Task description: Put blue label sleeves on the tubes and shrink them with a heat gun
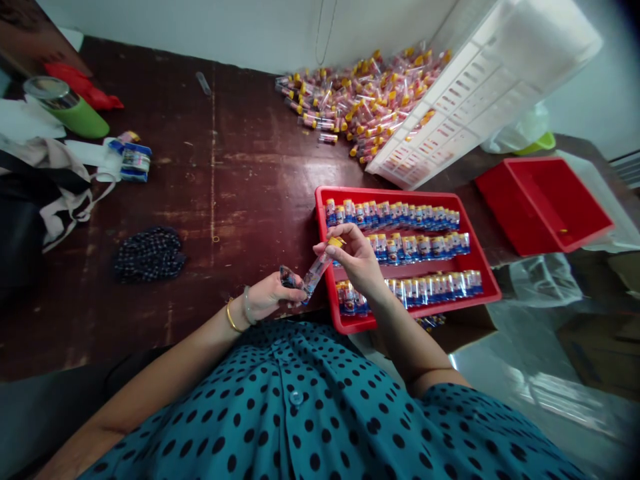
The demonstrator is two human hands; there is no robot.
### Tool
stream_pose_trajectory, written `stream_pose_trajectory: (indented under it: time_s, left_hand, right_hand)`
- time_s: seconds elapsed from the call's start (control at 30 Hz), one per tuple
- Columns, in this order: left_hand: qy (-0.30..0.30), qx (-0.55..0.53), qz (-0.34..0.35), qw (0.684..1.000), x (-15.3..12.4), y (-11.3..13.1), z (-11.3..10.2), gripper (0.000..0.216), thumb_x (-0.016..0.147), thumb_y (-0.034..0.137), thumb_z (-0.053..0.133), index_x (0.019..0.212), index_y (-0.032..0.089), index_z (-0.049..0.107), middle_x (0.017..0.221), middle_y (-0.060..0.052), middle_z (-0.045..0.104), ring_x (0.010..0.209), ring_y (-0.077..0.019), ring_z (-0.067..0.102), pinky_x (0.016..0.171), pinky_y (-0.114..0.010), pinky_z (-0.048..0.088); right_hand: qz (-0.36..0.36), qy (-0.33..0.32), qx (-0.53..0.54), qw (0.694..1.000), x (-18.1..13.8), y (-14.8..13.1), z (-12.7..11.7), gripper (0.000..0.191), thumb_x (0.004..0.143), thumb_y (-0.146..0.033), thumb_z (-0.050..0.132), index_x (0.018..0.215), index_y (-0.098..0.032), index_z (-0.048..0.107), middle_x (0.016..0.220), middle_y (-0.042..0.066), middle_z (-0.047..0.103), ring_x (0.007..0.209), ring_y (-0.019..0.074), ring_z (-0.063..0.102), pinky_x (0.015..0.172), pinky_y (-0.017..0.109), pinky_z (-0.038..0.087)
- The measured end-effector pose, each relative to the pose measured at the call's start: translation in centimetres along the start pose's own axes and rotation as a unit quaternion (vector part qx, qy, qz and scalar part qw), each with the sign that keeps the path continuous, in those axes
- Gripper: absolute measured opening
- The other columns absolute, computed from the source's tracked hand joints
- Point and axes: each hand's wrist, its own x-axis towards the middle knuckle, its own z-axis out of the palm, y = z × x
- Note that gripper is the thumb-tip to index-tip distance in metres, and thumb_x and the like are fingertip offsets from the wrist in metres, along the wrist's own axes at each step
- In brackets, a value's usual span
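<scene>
Fingers of your right hand (359, 260) pinch the yellow top (337, 242) of a clear tube (317, 271); your left hand (270, 295) grasps its lower end, while a red tray (425, 269) extends right of your pinching fingers.

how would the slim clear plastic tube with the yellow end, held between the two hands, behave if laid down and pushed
The slim clear plastic tube would probably roll, as it looks round. It is likely light for its size, since its see-through wall looks thin. Its glossy surface suggests it might slide easily too.
</scene>
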Motion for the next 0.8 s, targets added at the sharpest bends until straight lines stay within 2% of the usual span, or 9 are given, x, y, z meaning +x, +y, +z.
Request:
stream_pose_trajectory:
  time_s: [0.13,0.23,0.47,0.57,0.67,0.73,0.8]
  left_hand:
    - [0.037,0.066,0.048,0.996,0.3,0.2,0.1,0.032,0.05,0.025,0.088,0.061,0.014,0.059,0.054,0.003,0.059,0.049,-0.0086,0.05,0.05,-0.023,0.037]
    - [0.04,0.075,0.051,0.995,0.2,0.4,0.0,0.032,0.051,0.026,0.087,0.062,0.015,0.06,0.055,0.003,0.06,0.049,-0.0084,0.049,0.05,-0.023,0.037]
    - [-0.011,0.036,0.025,0.999,0.2,-0.1,-0.1,0.03,0.052,0.027,0.087,0.061,0.015,0.062,0.055,0.002,0.059,0.05,-0.0087,0.05,0.051,-0.023,0.038]
    - [0.024,0.037,0.033,0.998,0.3,-0.3,0.5,0.031,0.053,0.03,0.087,0.064,0.015,0.062,0.057,0.003,0.059,0.051,-0.0097,0.052,0.053,-0.024,0.04]
    - [0.069,0.078,0.075,0.992,0.3,-0.2,1.5,0.032,0.057,0.033,0.087,0.073,0.014,0.066,0.064,0.002,0.064,0.057,-0.0107,0.055,0.06,-0.025,0.044]
    - [0.066,0.069,0.088,0.992,0.2,0.0,2.1,0.034,0.062,0.037,0.085,0.081,0.014,0.069,0.073,0.0,0.068,0.065,-0.0125,0.059,0.066,-0.026,0.048]
    - [0.048,0.014,0.07,0.996,0.2,0.1,2.6,0.035,0.065,0.04,0.083,0.087,0.015,0.071,0.079,-0.002,0.071,0.071,-0.0146,0.063,0.071,-0.028,0.05]
  right_hand:
    - [-0.011,0.019,0.026,0.999,0.3,-0.3,-1.3,0.033,0.078,-0.038,0.077,0.095,-0.025,0.052,0.096,-0.001,0.06,0.086,0.0146,0.069,0.074,0.026,0.055]
    - [0.015,-0.007,0.032,0.999,0.5,-0.1,-1.6,0.033,0.078,-0.04,0.077,0.095,-0.025,0.053,0.095,-0.001,0.06,0.086,0.0152,0.069,0.074,0.027,0.055]
    - [0.046,-0.042,0.037,0.997,-0.2,1.7,-0.2,0.035,0.075,-0.038,0.079,0.093,-0.022,0.053,0.088,-0.003,0.055,0.086,0.0153,0.069,0.075,0.027,0.055]
    - [0.053,-0.023,0.039,0.998,-1.0,2.2,0.1,0.04,0.071,-0.041,0.081,0.091,-0.023,0.051,0.093,-0.002,0.055,0.085,0.0155,0.069,0.077,0.029,0.056]
    - [0.046,0.015,0.041,0.998,-1.8,2.3,-0.1,0.043,0.068,-0.041,0.083,0.087,-0.023,0.049,0.098,-0.002,0.053,0.083,0.0142,0.068,0.079,0.03,0.057]
    - [0.041,0.035,0.039,0.998,-2.4,2.4,-0.2,0.042,0.068,-0.04,0.083,0.084,-0.023,0.048,0.098,-0.002,0.052,0.081,0.0131,0.067,0.079,0.03,0.057]
    - [0.031,0.029,0.039,0.998,-3.1,2.5,-0.2,0.037,0.072,-0.04,0.08,0.082,-0.022,0.049,0.098,-0.001,0.053,0.08,0.0131,0.066,0.079,0.03,0.056]
